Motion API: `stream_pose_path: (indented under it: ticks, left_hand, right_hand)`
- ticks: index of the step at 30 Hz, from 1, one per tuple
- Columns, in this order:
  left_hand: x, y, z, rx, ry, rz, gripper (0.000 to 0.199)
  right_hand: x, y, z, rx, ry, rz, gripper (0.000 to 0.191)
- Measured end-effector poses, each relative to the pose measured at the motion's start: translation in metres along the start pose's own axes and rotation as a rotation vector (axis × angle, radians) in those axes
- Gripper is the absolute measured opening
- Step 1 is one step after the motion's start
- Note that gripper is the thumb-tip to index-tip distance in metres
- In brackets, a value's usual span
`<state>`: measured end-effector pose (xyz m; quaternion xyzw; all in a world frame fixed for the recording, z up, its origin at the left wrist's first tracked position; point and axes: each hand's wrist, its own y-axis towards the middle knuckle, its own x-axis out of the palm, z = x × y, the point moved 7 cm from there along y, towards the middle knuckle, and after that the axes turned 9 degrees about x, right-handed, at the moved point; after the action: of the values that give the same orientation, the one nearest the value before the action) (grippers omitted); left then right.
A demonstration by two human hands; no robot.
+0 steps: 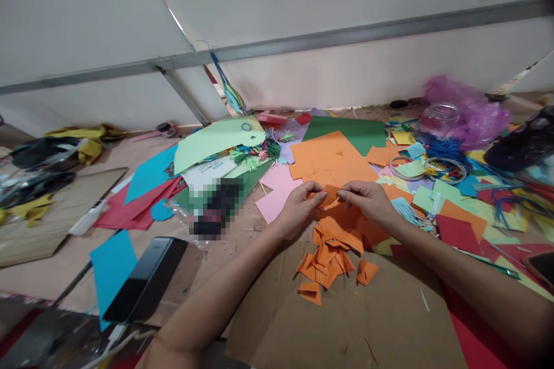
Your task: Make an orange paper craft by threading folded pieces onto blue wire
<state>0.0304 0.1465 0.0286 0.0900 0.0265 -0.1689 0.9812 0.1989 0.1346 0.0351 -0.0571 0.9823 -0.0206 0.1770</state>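
Between my two hands is a small piece of orange paper [331, 190], pinched at its left end by my left hand [306, 202] and at its right end by my right hand [363, 199]. Fingers of both hands are closed on it. Just below lies a heap of cut and folded orange paper pieces [326, 262], resting on a brown cardboard sheet [277, 311]. One loose orange piece [366, 272] sits to the right of the heap. Beyond my hands, a large orange paper sheet [331, 155] overlaps a dark green sheet [346, 132].
To the left lie a black power bank [147, 279] with a white cable, blue paper [113, 265] and red paper [138, 202]. Paper scraps, bangle-like rings [407, 167], a glass jar [439, 121] and a pink plastic bag [476, 118] crowd the right. White panels [303, 0] stand behind.
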Motion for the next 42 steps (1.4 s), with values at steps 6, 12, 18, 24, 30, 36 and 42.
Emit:
stream_pose_path:
  ticks: [6,12,18,24,30,36,42]
  left_hand:
    - [-0.002,0.004,0.004,0.025,0.075,-0.014,0.027]
    - [-0.005,0.005,0.002,-0.008,-0.068,0.02,0.03]
    - [-0.017,0.006,-0.009,-0.087,-0.189,0.117,0.035]
    - [-0.025,0.008,-0.013,-0.097,-0.133,0.163,0.03]
    - [-0.02,0.005,-0.011,-0.125,-0.233,0.138,0.034]
    - [-0.03,0.007,-0.011,-0.141,-0.084,0.141,0.016]
    - [-0.016,0.01,-0.01,-0.067,0.036,-0.007,0.032]
  right_hand:
    - [0.002,-0.001,-0.002,-0.018,-0.055,-0.02,0.032]
    - [-0.007,-0.001,-0.015,-0.002,-0.327,-0.1,0.032]
    - [0.005,-0.024,-0.03,-0.113,-0.587,-0.651,0.035]
    - [0.022,-0.033,-0.014,-0.215,-0.72,-0.676,0.047]
    - [0.018,-0.016,-0.012,-0.165,-0.568,-0.584,0.008]
    - [-0.003,0.0,-0.005,0.092,-0.199,-0.455,0.024]
    - [-0.009,0.005,-0.001,0.132,-0.021,-0.337,0.031]
